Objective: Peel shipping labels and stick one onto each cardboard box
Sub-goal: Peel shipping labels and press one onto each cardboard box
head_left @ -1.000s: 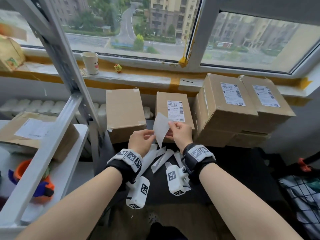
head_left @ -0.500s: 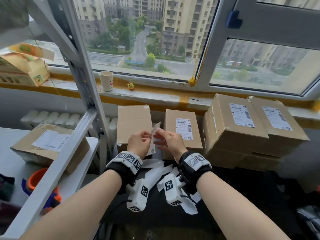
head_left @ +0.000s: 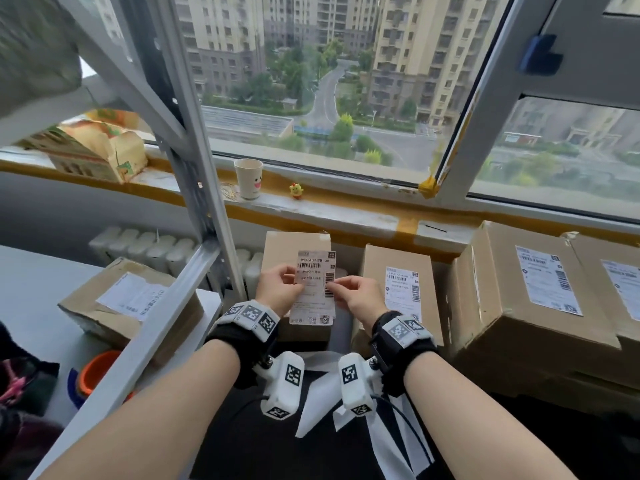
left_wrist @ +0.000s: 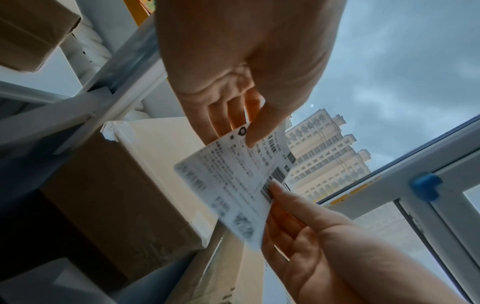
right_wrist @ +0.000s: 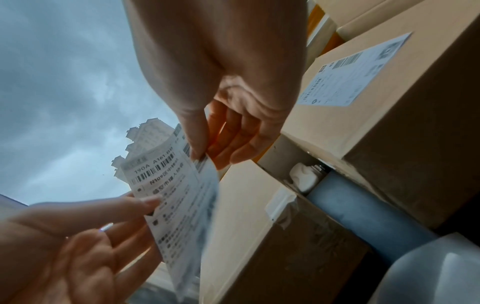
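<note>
Since a second ago the label (head_left: 313,287) has flipped print-side up. Left hand (head_left: 278,289) pinches its left edge, right hand (head_left: 356,296) its right; long axis upright, hovering over the bare box (head_left: 284,244).

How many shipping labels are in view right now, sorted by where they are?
Loose label, pinched between left hand and right hand: 1
Labels stuck right of the hands: 3
Label stuck at far left: 1
Total: 5
</note>
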### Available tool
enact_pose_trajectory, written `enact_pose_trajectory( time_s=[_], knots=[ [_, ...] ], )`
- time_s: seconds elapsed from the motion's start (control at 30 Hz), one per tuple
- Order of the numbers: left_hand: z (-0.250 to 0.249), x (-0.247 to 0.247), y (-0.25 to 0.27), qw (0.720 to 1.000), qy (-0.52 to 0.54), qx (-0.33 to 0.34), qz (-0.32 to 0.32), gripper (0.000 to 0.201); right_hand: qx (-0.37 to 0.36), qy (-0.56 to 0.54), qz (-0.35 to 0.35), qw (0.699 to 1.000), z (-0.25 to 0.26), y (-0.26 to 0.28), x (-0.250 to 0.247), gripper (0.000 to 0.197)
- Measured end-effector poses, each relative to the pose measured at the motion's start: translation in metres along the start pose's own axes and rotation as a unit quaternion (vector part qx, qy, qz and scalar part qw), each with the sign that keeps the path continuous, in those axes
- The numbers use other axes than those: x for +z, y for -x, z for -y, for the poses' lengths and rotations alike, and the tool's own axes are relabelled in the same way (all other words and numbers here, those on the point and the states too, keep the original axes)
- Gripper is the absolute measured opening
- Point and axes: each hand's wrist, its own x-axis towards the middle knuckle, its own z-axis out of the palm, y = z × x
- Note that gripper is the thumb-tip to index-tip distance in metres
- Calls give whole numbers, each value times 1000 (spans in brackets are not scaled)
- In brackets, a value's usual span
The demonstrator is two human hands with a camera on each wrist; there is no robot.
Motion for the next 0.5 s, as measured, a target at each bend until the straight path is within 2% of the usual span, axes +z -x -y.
enact_pose_trajectory(
  time_s=[0.2,0.3,0.33,0.43,0.5],
  knots=[
    [11,-5,-27,999,-12,-14,-30,24,10,12,3,1000,3,-33,10,15],
    [17,-6,-42,997,-22,-24,-68,25,13,61,-8,998,-1,-53,19,6],
    [19,-6,-48,996,-23,-30,-83,19,9,80,-14,997,-3,-59,22,9],
    [24,-8,-63,989,-59,-62,-117,33,6,131,-25,991,-6,-74,29,16],
    [26,-10,-73,985,-83,-70,-133,31,10,153,-30,988,-8,-81,33,25]
  ],
)
